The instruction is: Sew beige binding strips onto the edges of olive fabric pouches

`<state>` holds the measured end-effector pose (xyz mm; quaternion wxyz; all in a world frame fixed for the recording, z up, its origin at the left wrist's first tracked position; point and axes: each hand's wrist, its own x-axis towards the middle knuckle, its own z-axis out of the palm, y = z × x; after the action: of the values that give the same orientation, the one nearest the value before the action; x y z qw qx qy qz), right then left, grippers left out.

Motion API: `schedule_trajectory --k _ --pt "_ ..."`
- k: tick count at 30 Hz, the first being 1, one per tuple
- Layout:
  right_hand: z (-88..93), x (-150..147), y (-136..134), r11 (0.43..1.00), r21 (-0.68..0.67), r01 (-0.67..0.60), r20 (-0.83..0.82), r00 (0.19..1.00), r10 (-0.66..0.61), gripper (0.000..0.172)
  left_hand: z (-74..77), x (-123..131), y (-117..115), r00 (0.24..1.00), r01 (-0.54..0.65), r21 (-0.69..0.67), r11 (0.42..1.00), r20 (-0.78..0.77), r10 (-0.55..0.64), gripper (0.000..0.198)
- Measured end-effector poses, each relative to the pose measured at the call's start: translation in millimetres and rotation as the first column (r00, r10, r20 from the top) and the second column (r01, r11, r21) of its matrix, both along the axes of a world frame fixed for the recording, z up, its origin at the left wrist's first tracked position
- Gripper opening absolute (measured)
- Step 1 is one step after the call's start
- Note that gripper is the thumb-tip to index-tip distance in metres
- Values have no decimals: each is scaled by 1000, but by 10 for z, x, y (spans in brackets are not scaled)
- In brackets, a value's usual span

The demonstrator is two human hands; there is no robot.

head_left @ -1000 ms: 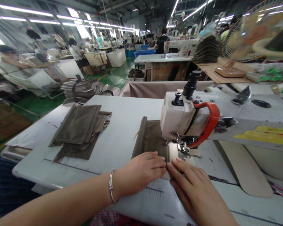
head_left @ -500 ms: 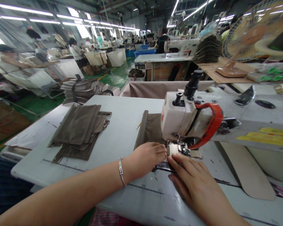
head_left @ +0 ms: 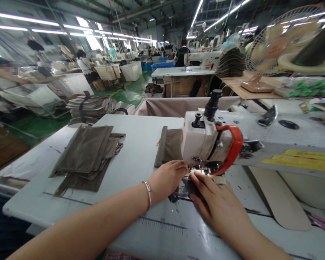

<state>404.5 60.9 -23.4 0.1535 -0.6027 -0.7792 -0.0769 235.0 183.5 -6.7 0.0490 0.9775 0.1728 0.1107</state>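
Note:
A white sewing machine head (head_left: pixel 196 135) with an orange-red guard (head_left: pixel 234 144) stands over the pale table (head_left: pixel 135 144). My left hand (head_left: pixel 169 178), a silver bangle at its wrist, has its fingers bent together at the left of the needle area; what they pinch is too small to make out. My right hand (head_left: pixel 215 195) lies just right of it, fingers spread, its fingertips at the front of the presser foot. Behind my left hand a dark brown fabric piece (head_left: pixel 173 144) reaches under the machine head. More brown pieces (head_left: pixel 83 151) lie stacked at the left.
A bundled stack of grey pieces (head_left: pixel 90 108) stands beyond the table's left corner. Behind the machine is a pinkish fabric-lined bin (head_left: pixel 165 107). At the right are a fan (head_left: pixel 272 47), a beige flat panel (head_left: pixel 280 198) and pink-handled scissors (head_left: pixel 321 224). Other people (head_left: pixel 182 54) are further back.
The view has shifted slightly, so the machine appears further left. The fabric piece behind my left hand sits closer to the machine head. Both hands remain at the needle area.

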Motion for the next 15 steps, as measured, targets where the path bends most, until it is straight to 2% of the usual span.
schedule_trajectory --k 7,15 --pt "-19 -15 1 1000 22 9 1 1000 -9 49 -17 -5 -1 1000 -14 10 1000 8 14 16" --pt "25 -41 -3 1000 12 3 -60 998 -3 45 -12 -24 -12 1000 4 -10 1000 27 -4 22"
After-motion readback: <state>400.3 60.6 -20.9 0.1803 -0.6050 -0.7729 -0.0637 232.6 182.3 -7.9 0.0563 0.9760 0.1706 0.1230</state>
